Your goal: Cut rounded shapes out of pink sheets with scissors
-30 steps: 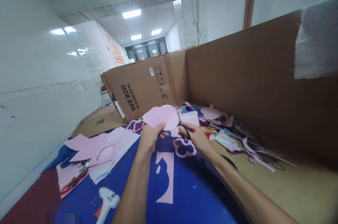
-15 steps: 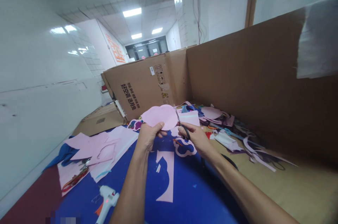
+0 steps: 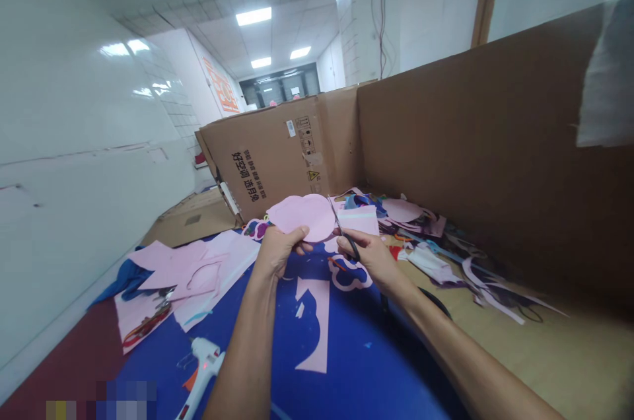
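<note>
My left hand (image 3: 278, 249) pinches the lower edge of a rounded pink paper shape (image 3: 302, 215), holding it up over the blue sheet (image 3: 341, 354). My right hand (image 3: 369, 258) is closed round the black handles of a pair of scissors (image 3: 343, 228). Their blades point up and touch the right edge of the pink shape. Just below both hands on the blue sheet lie a white cloud-shaped outline (image 3: 349, 275) and a pink offcut strip (image 3: 313, 324).
A white glue gun (image 3: 201, 367) lies at the lower left. Pink paper sheets (image 3: 193, 271) are piled to the left. Paper scraps (image 3: 436, 248) litter the wooden floor along a tall cardboard wall (image 3: 485, 162). A printed cardboard box (image 3: 267, 156) stands behind.
My hands, the pink shape and the scissors keep almost the same pose. The view has shifted slightly, so everything sits a little further right in the picture.
</note>
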Action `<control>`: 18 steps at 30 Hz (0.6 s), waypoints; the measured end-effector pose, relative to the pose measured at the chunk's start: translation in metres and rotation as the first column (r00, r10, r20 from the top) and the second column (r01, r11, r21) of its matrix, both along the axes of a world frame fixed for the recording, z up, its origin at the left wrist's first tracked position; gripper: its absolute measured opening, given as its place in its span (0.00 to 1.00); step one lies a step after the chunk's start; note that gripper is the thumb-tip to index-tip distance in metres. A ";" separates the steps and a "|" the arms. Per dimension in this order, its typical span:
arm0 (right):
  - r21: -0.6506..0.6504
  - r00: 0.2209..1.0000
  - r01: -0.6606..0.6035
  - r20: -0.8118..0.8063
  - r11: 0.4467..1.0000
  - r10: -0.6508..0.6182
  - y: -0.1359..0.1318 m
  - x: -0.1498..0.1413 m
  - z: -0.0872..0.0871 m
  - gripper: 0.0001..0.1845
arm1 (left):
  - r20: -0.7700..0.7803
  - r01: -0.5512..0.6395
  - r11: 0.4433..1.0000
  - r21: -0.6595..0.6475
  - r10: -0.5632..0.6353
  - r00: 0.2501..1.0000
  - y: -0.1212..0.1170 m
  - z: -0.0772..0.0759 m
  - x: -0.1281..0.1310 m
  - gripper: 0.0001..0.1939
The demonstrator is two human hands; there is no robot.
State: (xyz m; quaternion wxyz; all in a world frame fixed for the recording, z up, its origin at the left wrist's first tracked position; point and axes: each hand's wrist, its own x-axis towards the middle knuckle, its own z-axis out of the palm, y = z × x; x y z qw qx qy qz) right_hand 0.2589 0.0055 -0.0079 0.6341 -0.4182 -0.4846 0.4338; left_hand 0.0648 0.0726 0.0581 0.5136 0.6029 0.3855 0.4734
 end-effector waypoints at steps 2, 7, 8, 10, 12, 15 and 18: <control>0.007 1.000 -0.010 0.001 1.000 0.010 0.001 0.000 -0.002 0.33 | 0.001 0.001 1.000 -0.002 -0.001 1.000 0.001 0.000 -0.001 0.17; 0.033 0.999 -0.032 0.003 0.999 0.032 0.002 0.000 -0.003 0.31 | 0.000 0.005 1.000 0.006 -0.005 1.000 0.001 -0.001 -0.002 0.17; 0.030 0.999 -0.034 -0.001 0.999 0.034 0.002 0.000 -0.003 0.31 | 0.000 0.005 1.000 0.006 -0.005 1.000 0.001 -0.001 -0.002 0.17; 0.026 0.999 -0.035 -0.013 0.999 0.035 0.001 0.000 -0.002 0.32 | -0.004 0.002 1.000 0.005 -0.002 1.000 0.001 -0.002 -0.002 0.16; 0.022 0.999 -0.036 -0.027 0.999 0.037 0.001 -0.001 -0.001 0.32 | -0.010 0.001 1.000 0.006 -0.001 1.000 0.002 -0.002 -0.003 0.15; 0.015 0.998 -0.033 -0.053 0.999 0.034 0.002 -0.002 -0.003 0.34 | -0.014 0.006 1.000 0.007 -0.005 1.000 0.004 -0.003 -0.004 0.15; 0.005 1.000 0.001 -0.028 1.000 0.000 0.004 -0.002 -0.006 0.37 | -0.024 0.014 1.000 0.001 -0.014 1.000 0.005 -0.003 -0.004 0.16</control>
